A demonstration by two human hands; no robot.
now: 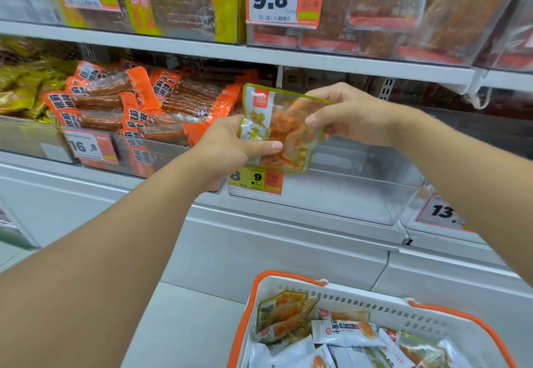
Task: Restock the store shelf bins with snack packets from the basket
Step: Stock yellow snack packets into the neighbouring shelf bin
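packet (281, 125) held mid-frame, both hands on it: left hand (233, 145) pinches its lower left edge, thumb across the front; right hand (350, 113) pinches the upper right side. so each grip is closed on the same green-edged packet, which sits in the air just in front of the clear bin (340, 197) at centre right of the frame, above the yellow price tag (255, 180).

risks, judged from here:
- packet is slick film, held only at its edges; it could slip and drop in front of the shelf instead of inside the bin.
- orange packets (138, 102) heap high in the neighbouring bin to the left; a careless left elbow or wrist could knock some loose.
- wrong bin possible: price tags sit close together.

counts:
- one packet in hand.
- one basket (288, 284), lower right, white with orange handles.
- green-edged packets in basket: at least three visible; white packets: several, overlapping, exact number not readable.
- clear bin: nothing seen inside.
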